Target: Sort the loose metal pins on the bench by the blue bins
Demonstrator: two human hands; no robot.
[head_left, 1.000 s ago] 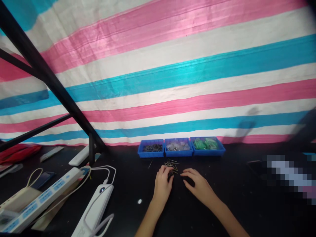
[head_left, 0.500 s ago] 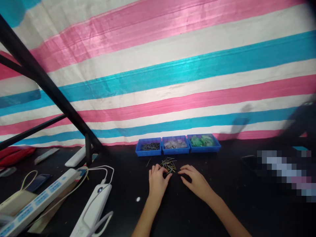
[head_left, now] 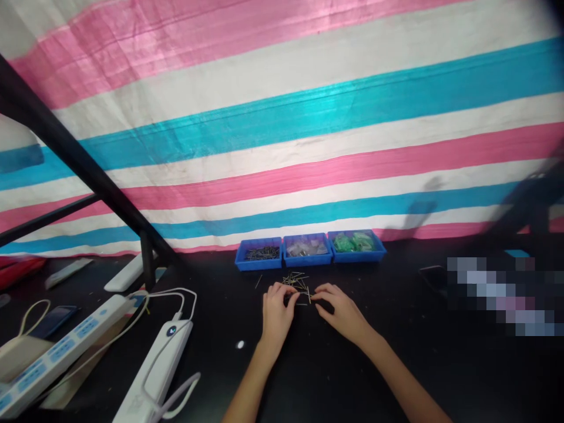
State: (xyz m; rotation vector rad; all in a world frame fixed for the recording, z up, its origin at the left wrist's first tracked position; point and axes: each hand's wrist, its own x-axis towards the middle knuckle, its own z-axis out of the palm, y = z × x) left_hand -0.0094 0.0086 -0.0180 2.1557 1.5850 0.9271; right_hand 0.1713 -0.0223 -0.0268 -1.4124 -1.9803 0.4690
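Note:
A small loose pile of thin metal screws or nails point(head_left: 294, 280) lies on the black table, in front of three blue bins. My left hand point(head_left: 277, 308) is at the pile's near left side, thumb and forefinger tips pinched close together on a thin screw-like piece. Opposite it, my right hand point(head_left: 341, 311) has curled fingers, with its fingertips at a short, pale, upright screw point(head_left: 309, 295). Whether that piece is gripped or only touched is too small to make out. One single screw point(head_left: 258, 281) lies apart to the left.
Behind the pile stand a blue bin of dark screws point(head_left: 263, 253), a bin of clear bags point(head_left: 307, 247) and a bin of green bags point(head_left: 355, 242). Leftward are a white power bank point(head_left: 154, 370) with cables, a power strip point(head_left: 66, 351) and a black metal frame point(head_left: 106, 191).
The view has shifted slightly. My two hands have drawn closer together, and pieces from the pile now show between their fingertips. The pile looks more spread out.

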